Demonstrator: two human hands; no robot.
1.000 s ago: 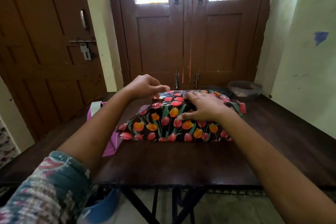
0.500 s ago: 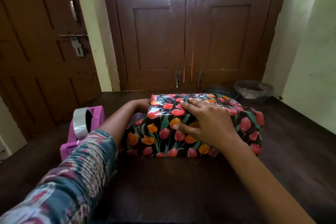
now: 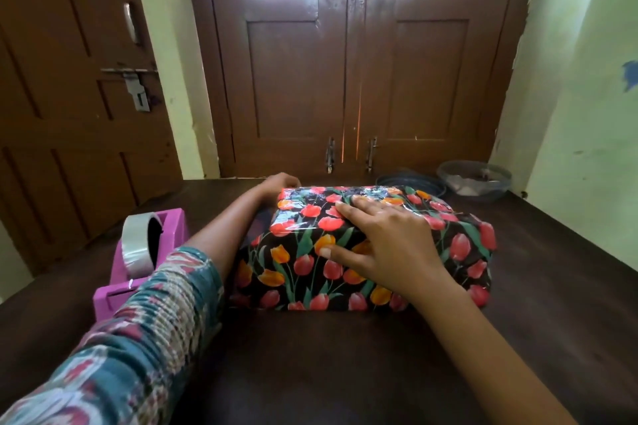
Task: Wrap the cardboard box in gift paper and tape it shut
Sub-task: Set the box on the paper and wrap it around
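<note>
Though the box runs left-right beneath flat, splayed fingers of the right hand, I can't read those of the left hand, behind its far-left corner.

Gift-wrapped box: on the table, about mid-width.
Right hand: flat on the box's top, thumb down its near face.
Left hand: at the box's far left corner; fingers partly hidden.
Tape dispenser: on the table, left of the box, apart from it.
Bowl: behind the box, to the right.
Round item, kind unclear: just behind the box's right end.
Double door: behind the box, past the table.
</note>
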